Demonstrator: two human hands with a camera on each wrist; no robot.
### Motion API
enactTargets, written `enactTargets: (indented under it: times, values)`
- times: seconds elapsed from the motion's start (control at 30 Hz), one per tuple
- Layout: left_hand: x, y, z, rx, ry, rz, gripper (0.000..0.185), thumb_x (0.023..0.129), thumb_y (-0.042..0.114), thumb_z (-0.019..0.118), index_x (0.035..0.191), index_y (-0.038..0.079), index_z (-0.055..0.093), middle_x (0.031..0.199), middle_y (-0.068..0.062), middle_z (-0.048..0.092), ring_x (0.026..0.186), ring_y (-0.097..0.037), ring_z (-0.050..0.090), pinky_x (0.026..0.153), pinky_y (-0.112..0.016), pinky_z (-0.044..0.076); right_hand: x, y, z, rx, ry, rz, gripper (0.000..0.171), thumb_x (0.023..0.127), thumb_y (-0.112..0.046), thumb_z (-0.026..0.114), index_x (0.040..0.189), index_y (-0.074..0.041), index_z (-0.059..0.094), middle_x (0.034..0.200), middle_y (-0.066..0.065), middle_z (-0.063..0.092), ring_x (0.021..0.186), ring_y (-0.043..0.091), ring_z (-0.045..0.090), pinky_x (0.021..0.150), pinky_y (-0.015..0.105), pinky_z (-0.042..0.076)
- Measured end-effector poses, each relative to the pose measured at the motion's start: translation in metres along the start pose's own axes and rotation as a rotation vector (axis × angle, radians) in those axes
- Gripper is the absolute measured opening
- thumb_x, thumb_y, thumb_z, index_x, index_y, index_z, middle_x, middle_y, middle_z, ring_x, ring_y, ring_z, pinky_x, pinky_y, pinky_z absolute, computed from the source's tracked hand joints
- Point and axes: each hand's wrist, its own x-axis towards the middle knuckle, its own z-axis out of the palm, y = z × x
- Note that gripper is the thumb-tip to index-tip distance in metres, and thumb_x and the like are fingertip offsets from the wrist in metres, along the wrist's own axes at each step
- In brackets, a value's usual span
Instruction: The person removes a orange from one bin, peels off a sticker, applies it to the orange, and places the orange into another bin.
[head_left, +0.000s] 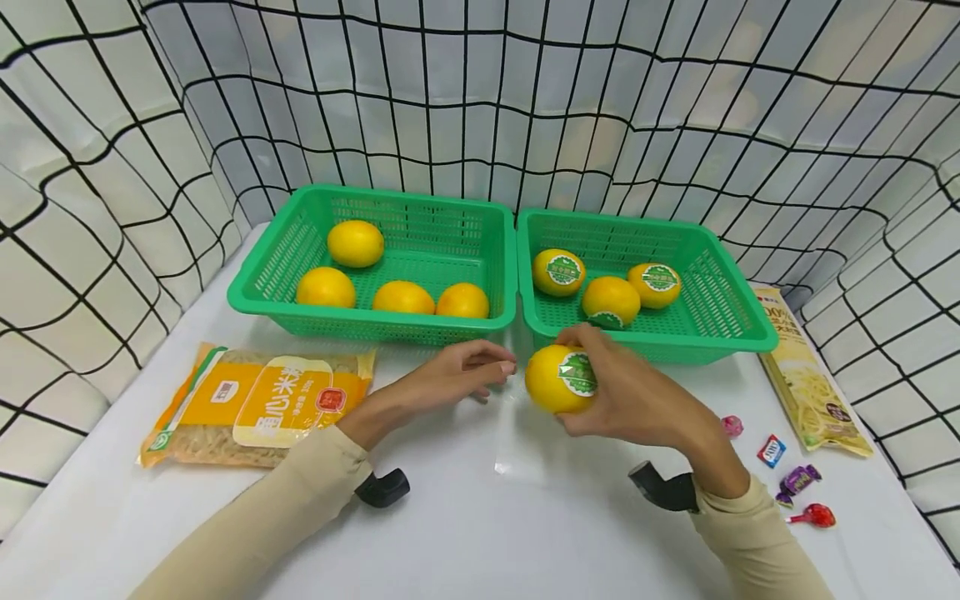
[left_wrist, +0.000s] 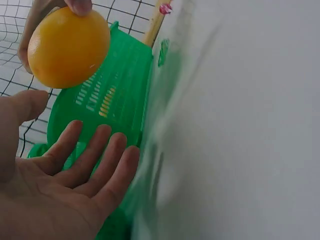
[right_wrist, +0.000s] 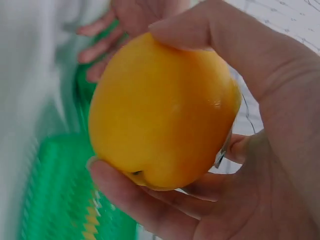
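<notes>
My right hand (head_left: pixel 626 396) grips an oval yellow-orange fruit (right_wrist: pixel 160 115) with its fingers and thumb around the sides. A green and white sticker (head_left: pixel 577 373) shows on this fruit in the head view. It is held just in front of the right green basket (head_left: pixel 720 343), near its front left corner. My left hand (head_left: pixel 461 371) is held out to the left of the fruit with its fingers spread and nothing in it. In the left wrist view the left palm (left_wrist: pixel 50 205) faces up, below the fruit.
Three stickered fruits (head_left: pixel 611 302) lie in the right basket. The left green basket (head_left: pixel 251 304) beside it holds several fruits without visible stickers. A noodle bag (head_left: pixel 262 408) lies at left, a slim noodle packet (head_left: pixel 813 375) at right near several candies (head_left: pixel 801 478). Black netting (head_left: pixel 465 104) surrounds the table.
</notes>
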Motion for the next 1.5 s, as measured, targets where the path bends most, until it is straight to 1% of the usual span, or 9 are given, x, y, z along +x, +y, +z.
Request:
enactTargets:
  times: [0.2,0.33,0.57,0.73,0.93,1.07,1.2,1.27,1.5]
  values:
    - [0.026,0.004,0.020,-0.132,0.000,0.003,0.051,0.109,0.044,0.058,0.143,0.007,0.060,0.144,-0.015,0.066,0.128,-0.033,0.065,0.107,-0.045,0.056,-0.013,0.011,-0.026,0.018,0.031,0.077,0.083,0.077,-0.022,0.092,0.143,-0.013,0.042,0.136,0.006,0.054,0.107,0.022,0.062,0.091,0.041,0.058]
    - [0.036,0.003,0.031,-0.273,0.073,0.016,0.048,0.111,0.043,0.056,0.139,0.004,0.063,0.140,-0.016,0.068,0.125,-0.030,0.068,0.107,-0.046,0.056,-0.014,0.017,-0.039,-0.002,0.083,0.086,0.081,0.080,-0.022,0.090,0.144,-0.011,0.042,0.136,0.009,0.056,0.109,0.025,0.061,0.091,0.044,0.058]
    - [0.044,0.001,0.039,-0.439,0.154,0.028,0.041,0.110,0.038,0.059,0.129,0.003,0.068,0.128,-0.012,0.075,0.127,-0.035,0.067,0.106,-0.045,0.057,0.011,0.028,-0.072,-0.170,0.128,0.082,0.077,0.083,-0.030,0.088,0.144,-0.008,0.049,0.139,0.014,0.063,0.107,0.030,0.064,0.089,0.049,0.056]
    - [0.045,0.002,0.038,-0.459,0.169,0.022,0.039,0.109,0.037,0.062,0.128,0.004,0.070,0.125,-0.012,0.076,0.121,-0.032,0.070,0.106,-0.046,0.057,0.062,0.039,-0.082,-0.334,-0.002,0.105,0.076,0.080,-0.032,0.086,0.143,-0.011,0.050,0.138,0.019,0.060,0.101,0.033,0.063,0.086,0.050,0.057]
    - [0.046,0.002,0.037,-0.459,0.160,0.010,0.038,0.109,0.036,0.062,0.127,0.004,0.072,0.126,-0.013,0.076,0.112,-0.022,0.073,0.101,-0.039,0.060,0.113,0.054,-0.066,-0.370,-0.287,0.127,0.074,0.086,-0.030,0.083,0.146,-0.010,0.045,0.145,0.019,0.052,0.101,0.032,0.062,0.088,0.049,0.056]
    - [0.047,0.001,0.039,-0.463,0.160,0.018,0.037,0.109,0.035,0.063,0.125,0.004,0.073,0.123,-0.013,0.076,0.111,-0.023,0.073,0.100,-0.038,0.060,0.132,0.057,-0.054,-0.409,-0.389,0.098,0.071,0.089,-0.031,0.081,0.147,-0.007,0.048,0.147,0.017,0.056,0.113,0.033,0.062,0.095,0.049,0.056]
    - [0.048,0.002,0.042,-0.471,0.160,0.028,0.037,0.108,0.035,0.064,0.124,0.003,0.073,0.120,-0.010,0.078,0.113,-0.026,0.072,0.100,-0.039,0.060,0.141,0.057,-0.045,-0.474,-0.447,0.080,0.069,0.092,-0.031,0.082,0.147,-0.006,0.050,0.145,0.018,0.059,0.122,0.035,0.062,0.099,0.050,0.056]
    - [0.048,0.002,0.042,-0.469,0.159,0.032,0.038,0.108,0.036,0.064,0.124,0.003,0.073,0.120,-0.010,0.078,0.114,-0.026,0.072,0.099,-0.040,0.060,0.143,0.056,-0.043,-0.492,-0.460,0.086,0.067,0.092,-0.029,0.084,0.145,-0.006,0.052,0.142,0.020,0.058,0.118,0.036,0.062,0.097,0.050,0.057]
    - [0.050,0.002,0.041,-0.462,0.154,0.031,0.037,0.108,0.036,0.064,0.123,0.003,0.073,0.117,-0.008,0.078,0.113,-0.025,0.072,0.099,-0.039,0.060,0.139,0.060,-0.044,-0.477,-0.418,0.124,0.067,0.092,-0.033,0.085,0.148,-0.012,0.056,0.142,0.020,0.053,0.115,0.036,0.062,0.101,0.052,0.056]
